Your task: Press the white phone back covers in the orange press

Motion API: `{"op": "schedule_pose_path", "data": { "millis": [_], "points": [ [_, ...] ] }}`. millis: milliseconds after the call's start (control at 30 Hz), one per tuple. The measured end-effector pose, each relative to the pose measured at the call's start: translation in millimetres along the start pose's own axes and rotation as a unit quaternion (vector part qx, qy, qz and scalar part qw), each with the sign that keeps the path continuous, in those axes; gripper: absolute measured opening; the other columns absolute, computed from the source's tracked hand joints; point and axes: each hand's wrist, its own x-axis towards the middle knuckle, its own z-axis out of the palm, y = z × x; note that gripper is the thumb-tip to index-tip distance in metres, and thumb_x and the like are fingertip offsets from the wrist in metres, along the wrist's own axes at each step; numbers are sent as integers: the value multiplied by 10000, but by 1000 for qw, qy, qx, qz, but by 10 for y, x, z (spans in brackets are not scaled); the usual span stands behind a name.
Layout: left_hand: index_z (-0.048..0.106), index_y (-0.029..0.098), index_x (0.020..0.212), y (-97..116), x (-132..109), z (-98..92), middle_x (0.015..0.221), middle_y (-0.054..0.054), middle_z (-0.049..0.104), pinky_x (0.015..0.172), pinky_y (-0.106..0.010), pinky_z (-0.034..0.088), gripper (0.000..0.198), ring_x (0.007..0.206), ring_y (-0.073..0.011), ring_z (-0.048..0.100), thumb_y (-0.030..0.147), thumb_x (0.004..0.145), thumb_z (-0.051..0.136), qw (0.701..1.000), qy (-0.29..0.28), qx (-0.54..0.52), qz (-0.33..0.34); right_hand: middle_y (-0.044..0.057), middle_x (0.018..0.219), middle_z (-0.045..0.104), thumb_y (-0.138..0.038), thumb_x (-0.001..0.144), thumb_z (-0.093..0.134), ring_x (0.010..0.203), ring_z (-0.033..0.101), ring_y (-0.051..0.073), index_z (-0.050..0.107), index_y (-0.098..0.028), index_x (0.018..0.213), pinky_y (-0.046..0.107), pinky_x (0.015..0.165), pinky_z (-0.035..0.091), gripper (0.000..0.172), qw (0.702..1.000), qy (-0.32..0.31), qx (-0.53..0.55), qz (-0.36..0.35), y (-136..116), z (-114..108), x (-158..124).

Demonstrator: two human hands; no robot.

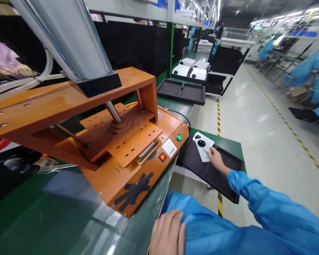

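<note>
My right hand (pixel 217 160) is closed on the lower right edge of a white smartphone (pixel 204 152), its back with a round black camera area facing up. The phone is over the upper end of a black tray (pixel 225 179); I cannot tell whether it touches the tray. My left hand (pixel 168 232) lies flat on my blue gown, fingers stretched out, by the bench edge. Left of the phone stands an orange press (pixel 172 122) with a green button (pixel 179 137) and a lit red switch (pixel 162 157). Under its plate, a slim object (pixel 146 150) shows in the slot.
A black two-part tray (pixel 181 92) lies on the green bench (pixel 77 226) behind the press. Beyond it, another tray holds several white phone-like pieces (pixel 181 70). A rack cart (pixel 227 58) stands by the aisle. People in blue gowns (pixel 303 67) sit at the right.
</note>
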Motion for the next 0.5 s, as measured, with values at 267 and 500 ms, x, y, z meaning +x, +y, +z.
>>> {"op": "schedule_pose_path", "data": {
  "millis": [267, 500],
  "points": [
    [677, 221, 1126, 120, -214, -84, 992, -61, 750, 807, -293, 574, 225, 882, -178, 711, 137, 961, 549, 994, 11, -81, -72, 90, 1257, 644, -425, 980, 636, 1137, 633, 239, 630, -164, 1239, 487, 1007, 521, 368, 984, 7, -179, 12, 126, 97, 1015],
    [691, 230, 1124, 472, -274, -452, 946, -60, 754, 806, -328, 584, 237, 866, -182, 697, 130, 957, 555, 970, 13, -141, -200, 366, 1194, 589, -396, 1011, 466, 1229, 529, 504, 667, -48, 1254, 690, 940, 373, 470, 977, 40, -198, -66, 258, 198, 1143]
  ]
}}
